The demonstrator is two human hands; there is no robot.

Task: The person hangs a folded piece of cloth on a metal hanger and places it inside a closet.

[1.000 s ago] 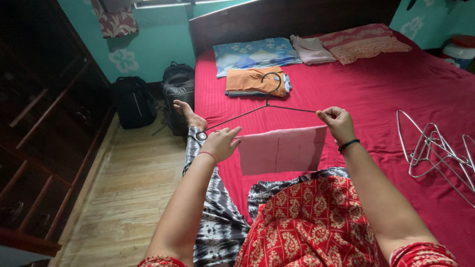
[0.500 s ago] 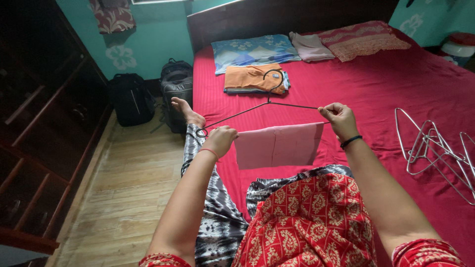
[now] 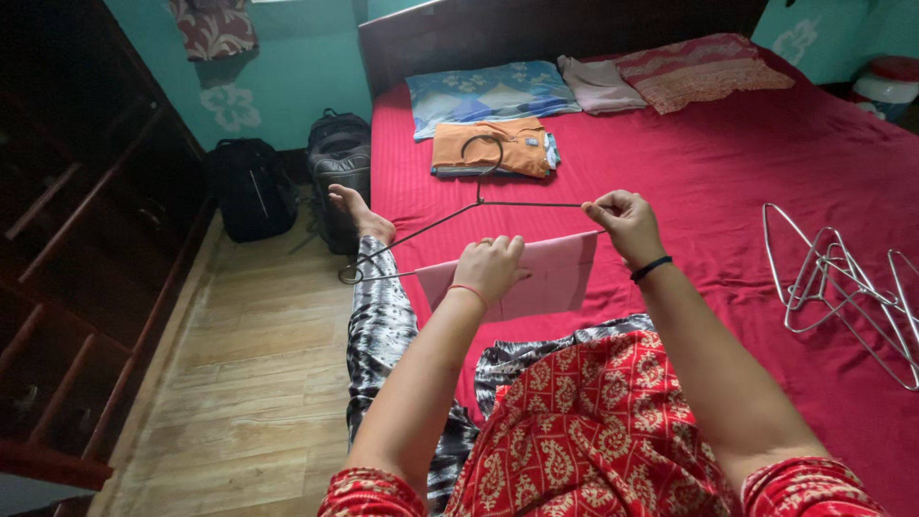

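Held above the bed's (image 3: 766, 163) left edge, a pink cloth (image 3: 550, 278) hangs over the hanger's (image 3: 421, 226) bar, left hand (image 3: 490, 268) clenched on its middle, right hand (image 3: 620, 222) pinching the bar end; squaring it comes next.

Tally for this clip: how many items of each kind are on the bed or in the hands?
Dark wire hanger, held by left hand and right hand: 1
Pink cloth draped on it: 1
Orange-topped pile of folded clothes: 1
Pillows or folded covers at the headboard: 3
Pile of metal hangers: 1, exact hanger count unclear
Total: 7
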